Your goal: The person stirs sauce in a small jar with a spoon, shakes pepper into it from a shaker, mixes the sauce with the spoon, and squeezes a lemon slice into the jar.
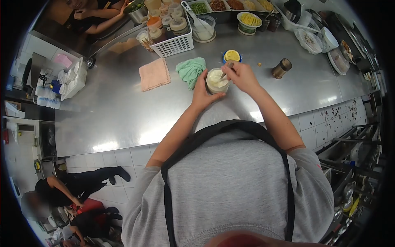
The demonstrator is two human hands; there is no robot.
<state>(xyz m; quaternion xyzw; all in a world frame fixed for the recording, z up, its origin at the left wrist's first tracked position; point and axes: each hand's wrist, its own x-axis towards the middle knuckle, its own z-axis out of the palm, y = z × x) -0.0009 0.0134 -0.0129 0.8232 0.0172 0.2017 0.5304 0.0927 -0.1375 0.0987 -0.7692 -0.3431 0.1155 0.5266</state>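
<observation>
My left hand (201, 95) is curled around the side of a small clear jar (212, 88) that holds a thick white cream (215, 77). In my right hand (243, 77) is a spoon (224, 74), gripped by its handle, its lower end down in the cream. I cannot make out the spoon's bowl. A crumpled green cloth (191, 71) lies just left of the jar. Behind the jar, a cut lemon (231, 55) sits in a blue dish (225, 61).
A folded pink cloth (154, 74) lies farther left. At the back stand a white basket (174, 46) of bottles, a tub (204, 37) with a white utensil, and a bowl (249, 19) of yellow pieces. A shaker (282, 68) stands right. People (78, 185) are lower left.
</observation>
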